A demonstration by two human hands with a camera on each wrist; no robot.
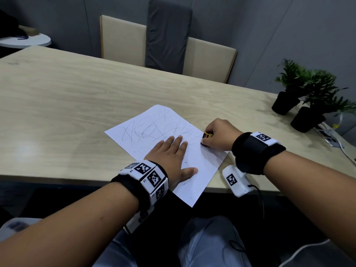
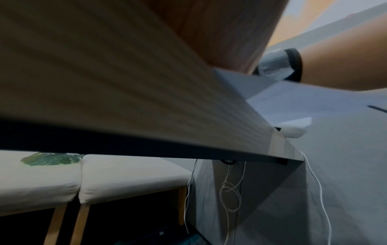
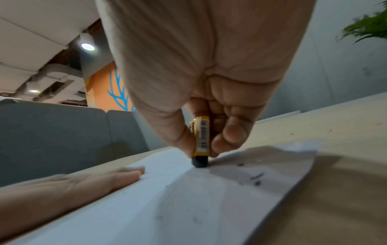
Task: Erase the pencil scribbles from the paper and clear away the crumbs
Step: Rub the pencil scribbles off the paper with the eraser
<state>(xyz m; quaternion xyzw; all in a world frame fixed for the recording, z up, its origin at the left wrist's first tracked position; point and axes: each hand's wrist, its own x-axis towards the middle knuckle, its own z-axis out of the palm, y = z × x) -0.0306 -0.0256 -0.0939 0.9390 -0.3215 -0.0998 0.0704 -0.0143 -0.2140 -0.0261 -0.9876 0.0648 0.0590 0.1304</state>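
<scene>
Thin paper (image 1: 200,162), held flat while we erase

The paper lies at the bench's (image 1: 57,105) near edge, one corner overhanging; light and easily creased, we judge. Our left hand (image 1: 169,157) presses it with fingers spread flat, and our right hand (image 1: 217,134) pinches the eraser (image 3: 200,140) on its right edge, scribbles (image 1: 154,130) beyond.

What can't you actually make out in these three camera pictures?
- Left wrist view: the left hand itself; the blurred table edge fills the picture.
- Head view: the eraser tip, hidden by the right hand.
- Right wrist view: the eraser's label print, too blurred to read.
- Head view: the crumbs on the paper, too small to count.
</scene>
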